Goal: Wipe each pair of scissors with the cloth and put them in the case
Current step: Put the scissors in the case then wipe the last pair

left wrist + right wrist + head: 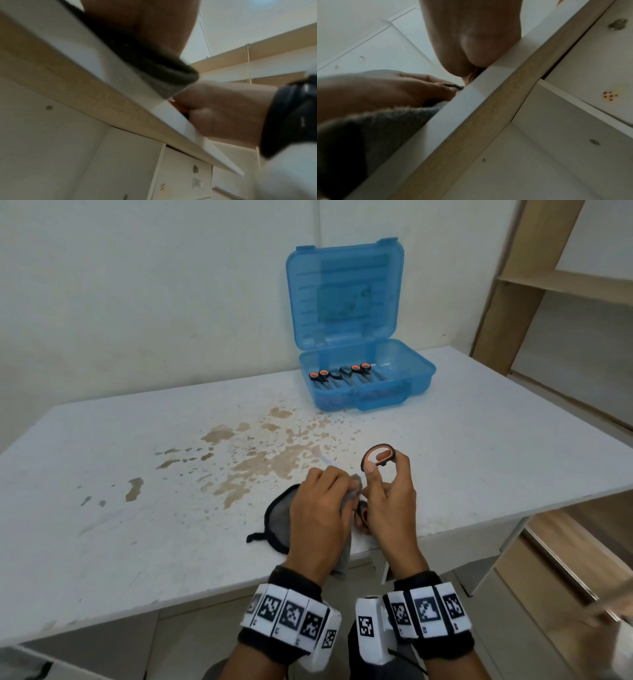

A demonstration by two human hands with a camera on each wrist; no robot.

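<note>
Grey cloth (344, 510), soft and bunched, is wrapped in the left hand (318, 515), whose fingers curl round it and pinch it onto the scissors' blades. The right hand (387, 501) holds the scissors (376, 456) by the handles, fingers closed, one finger through the upper orange-and-black loop; the lower loop peeks out under the palm. A pale blade tip seems to poke out beyond the left knuckles; I cannot tell if the blades are parted.

Both hands work at the near edge of the bench (137, 525), well in front of the blue case (363, 371). The case stands open at the far side, lid up, with three pairs of scissors already laid side by side in its left half, handles to the back.

Judgement: the wiping step is under way. To do it well, keep the handle grip steady and draw the cloth from the pivot out to the tip, along the flats, never with fingertips across the edge. Turn the pair to do both faces. Then carry it closed, tip away, and set it to the right of the row in the case.

A black-edged mesh pouch (277, 518) lies just left of the hands; brown stains (267, 460) mark the bench between the hands and the case.
</note>
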